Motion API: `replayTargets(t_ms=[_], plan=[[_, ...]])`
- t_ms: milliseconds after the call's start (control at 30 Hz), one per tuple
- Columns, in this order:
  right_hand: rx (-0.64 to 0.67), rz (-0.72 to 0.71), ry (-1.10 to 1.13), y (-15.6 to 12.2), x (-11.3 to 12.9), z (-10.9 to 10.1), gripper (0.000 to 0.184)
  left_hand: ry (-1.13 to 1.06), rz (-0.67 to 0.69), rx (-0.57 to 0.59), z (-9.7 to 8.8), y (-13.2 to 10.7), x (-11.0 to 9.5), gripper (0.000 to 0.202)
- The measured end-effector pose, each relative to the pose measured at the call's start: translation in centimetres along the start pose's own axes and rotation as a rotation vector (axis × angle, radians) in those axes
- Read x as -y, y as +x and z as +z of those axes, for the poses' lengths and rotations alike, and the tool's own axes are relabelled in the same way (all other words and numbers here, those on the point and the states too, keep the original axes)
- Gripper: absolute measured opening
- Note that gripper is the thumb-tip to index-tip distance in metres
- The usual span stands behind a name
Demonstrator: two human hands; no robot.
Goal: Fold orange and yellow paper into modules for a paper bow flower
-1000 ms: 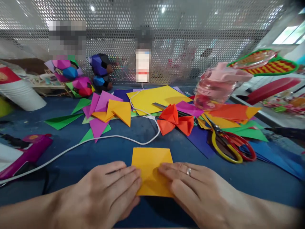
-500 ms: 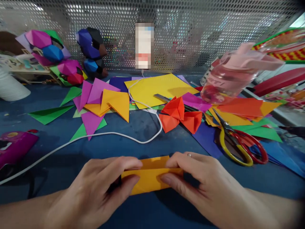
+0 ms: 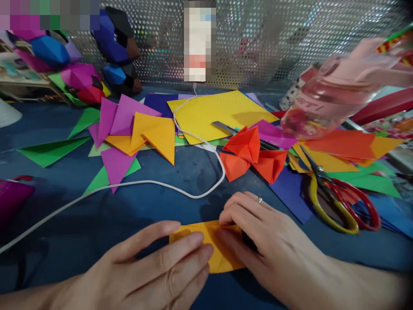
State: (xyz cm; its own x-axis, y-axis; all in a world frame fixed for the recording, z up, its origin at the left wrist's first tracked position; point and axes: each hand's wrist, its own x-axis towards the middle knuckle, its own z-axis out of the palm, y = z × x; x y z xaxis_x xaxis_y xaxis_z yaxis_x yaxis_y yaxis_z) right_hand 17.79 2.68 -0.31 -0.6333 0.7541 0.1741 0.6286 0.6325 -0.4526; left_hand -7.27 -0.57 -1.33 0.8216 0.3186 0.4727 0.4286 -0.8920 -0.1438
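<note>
The left hand (image 3: 155, 265) lies over the left part of a folded piece of orange paper (image 3: 224, 258), palm down, its fingers loosely spread and resting on the sheet; its thumb is hidden, so I cannot tell whether it grips underneath. The right hand (image 3: 258, 239), which wears a ring (image 3: 259, 200), is partly closed on the other end: thumb on the near face, fingers at the far edge, the paper between them. The piece sits low at the centre of the view, just above or on the blue table (image 3: 80, 232); which of the two is hard to make out.

The paper should be very light and fairly thin, stiff enough to keep a crease but easy to bend out of line or dent. It looks smooth and might slide if only one end were held. The two short ends and the folded edge seem the best places to hold, with flat fingertips rather than a hard pinch.

Beyond the hands, a white cable (image 3: 151, 182) curves across the table. Behind it lie a green folded piece (image 3: 54, 151), a second orange piece (image 3: 158, 131) and a large yellow sheet (image 3: 213, 114). Right of the cable are red folded shapes (image 3: 243, 148), then scissors (image 3: 318, 171) with handles toward the person, and a pink bottle (image 3: 335, 97).
</note>
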Motion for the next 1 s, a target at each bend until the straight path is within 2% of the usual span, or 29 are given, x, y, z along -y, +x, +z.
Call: replayTargets(t_ms=[167,267,600,800,933,1000], plan=[[-0.030,0.005,-0.008,0.1,0.1,0.1,0.015,0.025,-0.044,-0.067,1.3,-1.0,-1.2,0.047],[-0.020,0.014,-0.009,0.2,-0.1,0.1,0.015,0.007,-0.077,-0.042,1.6,-1.2,-1.6,0.046],[-0.011,0.015,-0.011,0.3,-0.2,0.1,0.014,-0.030,-0.109,0.021,1.5,-1.5,-1.8,0.038],[0.004,0.048,-0.009,0.4,-0.2,0.2,0.013,-0.029,-0.136,-0.030,1.7,-1.6,-2.0,0.038],[0.023,0.073,-0.010,0.5,-0.2,0.2,0.014,0.023,-0.071,0.022,1.3,-1.2,-1.6,0.034],[0.027,0.076,-0.017,0.6,-0.1,0.2,0.014,0.023,-0.085,0.037,1.2,-1.1,-1.7,0.035]])
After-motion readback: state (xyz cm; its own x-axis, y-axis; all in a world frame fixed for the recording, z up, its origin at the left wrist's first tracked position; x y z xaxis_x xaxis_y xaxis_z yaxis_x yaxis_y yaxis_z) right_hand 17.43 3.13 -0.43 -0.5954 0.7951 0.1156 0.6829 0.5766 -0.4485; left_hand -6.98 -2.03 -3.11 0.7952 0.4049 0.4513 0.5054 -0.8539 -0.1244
